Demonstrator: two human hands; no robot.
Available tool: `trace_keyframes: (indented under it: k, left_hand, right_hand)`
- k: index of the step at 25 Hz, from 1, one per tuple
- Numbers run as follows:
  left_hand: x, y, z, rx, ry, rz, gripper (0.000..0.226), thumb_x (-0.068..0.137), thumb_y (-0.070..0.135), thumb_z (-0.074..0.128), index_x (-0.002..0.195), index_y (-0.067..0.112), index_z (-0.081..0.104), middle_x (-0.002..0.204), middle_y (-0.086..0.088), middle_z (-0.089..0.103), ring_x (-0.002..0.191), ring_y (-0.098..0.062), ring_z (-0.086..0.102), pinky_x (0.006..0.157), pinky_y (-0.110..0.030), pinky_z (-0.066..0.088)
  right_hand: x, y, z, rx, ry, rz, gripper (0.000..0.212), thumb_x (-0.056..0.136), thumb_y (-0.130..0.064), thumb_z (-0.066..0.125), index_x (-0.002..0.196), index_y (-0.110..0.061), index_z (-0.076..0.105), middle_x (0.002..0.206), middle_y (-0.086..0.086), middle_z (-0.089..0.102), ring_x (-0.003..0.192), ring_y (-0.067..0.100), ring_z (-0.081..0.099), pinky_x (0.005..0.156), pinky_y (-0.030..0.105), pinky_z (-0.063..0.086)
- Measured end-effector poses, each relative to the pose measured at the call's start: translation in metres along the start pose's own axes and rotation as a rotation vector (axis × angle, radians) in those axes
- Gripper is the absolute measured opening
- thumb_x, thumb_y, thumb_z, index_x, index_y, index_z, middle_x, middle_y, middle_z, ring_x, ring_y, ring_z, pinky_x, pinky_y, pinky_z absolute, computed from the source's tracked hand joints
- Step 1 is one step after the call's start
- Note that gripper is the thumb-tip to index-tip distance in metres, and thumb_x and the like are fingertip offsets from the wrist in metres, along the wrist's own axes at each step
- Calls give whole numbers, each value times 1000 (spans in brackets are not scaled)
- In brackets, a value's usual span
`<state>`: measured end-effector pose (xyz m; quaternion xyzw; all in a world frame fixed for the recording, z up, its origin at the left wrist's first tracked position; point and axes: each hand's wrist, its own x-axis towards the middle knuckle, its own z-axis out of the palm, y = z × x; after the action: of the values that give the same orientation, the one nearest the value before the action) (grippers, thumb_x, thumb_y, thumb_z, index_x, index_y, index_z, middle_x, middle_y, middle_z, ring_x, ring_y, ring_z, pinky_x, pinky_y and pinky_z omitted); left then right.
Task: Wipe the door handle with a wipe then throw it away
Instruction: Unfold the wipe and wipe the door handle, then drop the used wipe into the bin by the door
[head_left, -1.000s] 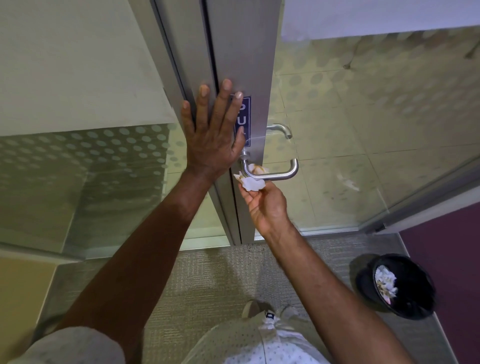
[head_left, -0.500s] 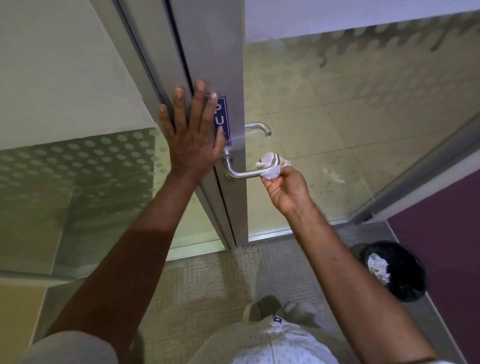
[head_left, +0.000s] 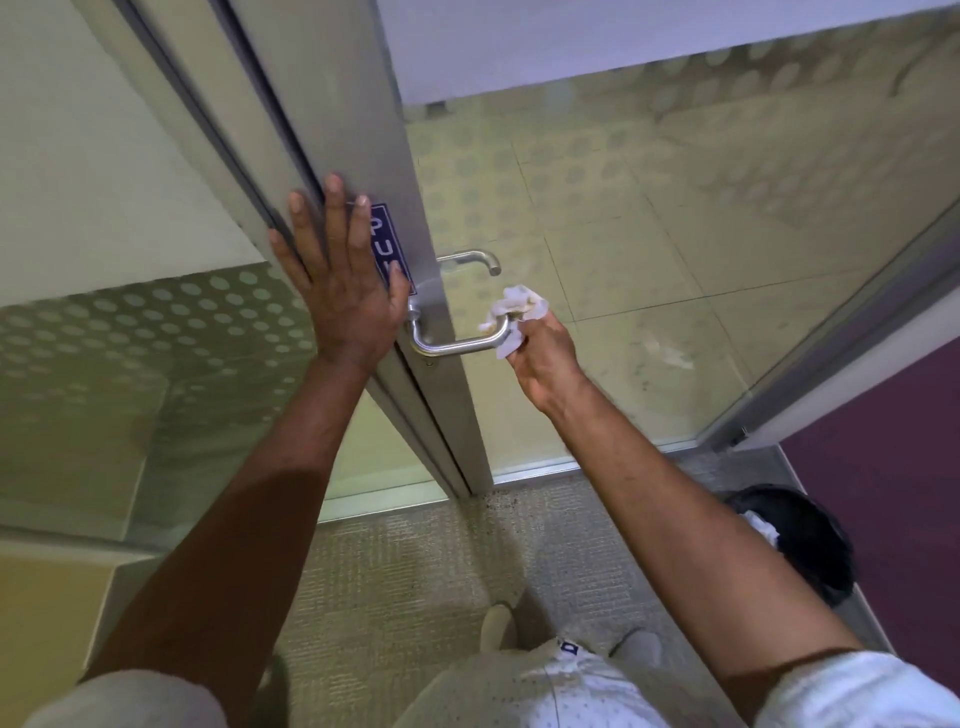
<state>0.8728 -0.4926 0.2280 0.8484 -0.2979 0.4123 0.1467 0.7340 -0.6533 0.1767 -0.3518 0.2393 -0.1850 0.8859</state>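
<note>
Filling most of the view, the glass door (head_left: 649, 260) stands with its metal frame (head_left: 353, 130) running down the middle, dotted frosting across the panes. The left hand (head_left: 345, 291) lies flat against that frame with fingers spread, partly covering a blue sign (head_left: 388, 244). Just right of it, the silver door handle (head_left: 457, 340) juts out, its far end wrapped by a crumpled white wipe (head_left: 514, 317). The right hand (head_left: 545, 358) pinches the wipe around that end from the near side, fingers closed on it. Low on the right, a black bin (head_left: 810, 545) sits on the carpet (head_left: 415, 561) beside a purple wall (head_left: 893, 467), partly hidden behind the right forearm, with white paper inside.
</note>
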Motion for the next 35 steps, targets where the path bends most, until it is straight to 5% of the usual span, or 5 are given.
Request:
trace_keyframes:
  k: [7, 16, 25, 30, 35]
  left_hand:
    - [-19, 114, -16, -31, -130, -216, 82, 87, 35, 61, 161, 14, 31, 172, -17, 21, 158, -43, 18, 123, -70, 8]
    - [-102, 308, 11, -530, -560, 85, 55, 92, 19, 62, 146, 16, 51, 165, -7, 35, 149, -29, 37, 123, -60, 24]
    - [-174, 456, 53, -631, -1030, 198, 55, 96, 13, 63, 149, 14, 51, 162, -9, 41, 149, -29, 40, 119, -44, 35]
    - [-209, 516, 74, -636, -1159, 321, 56, 92, 7, 66, 146, 10, 55, 159, -11, 46, 143, -34, 47, 109, -46, 45]
    - [-243, 558, 102, -622, -1235, 439, 53, 95, 11, 63, 147, 9, 52, 154, -9, 48, 136, -32, 49, 105, -42, 45]
  right_hand:
    - [-16, -47, -88, -185, -29, -96, 18, 98, 3, 48, 102, -8, 61, 110, 8, 78, 99, 32, 73, 90, 49, 59]
    - [-56, -111, -253, -359, 363, -87, 20, 96, 1, 61, 96, -19, 65, 87, 0, 72, 72, 7, 68, 60, 16, 52]
    - [-112, -134, -425, -452, 738, -9, 15, 95, -1, 63, 102, -7, 74, 86, 6, 71, 72, 13, 60, 72, 28, 49]
    - [-140, -138, -515, -492, 854, 161, 25, 90, -24, 67, 101, -5, 79, 89, 15, 74, 66, 22, 64, 51, 24, 48]
    - [-148, -136, -590, -872, 962, 214, 32, 89, 0, 60, 116, -7, 77, 113, 15, 76, 100, 30, 71, 88, 35, 56]
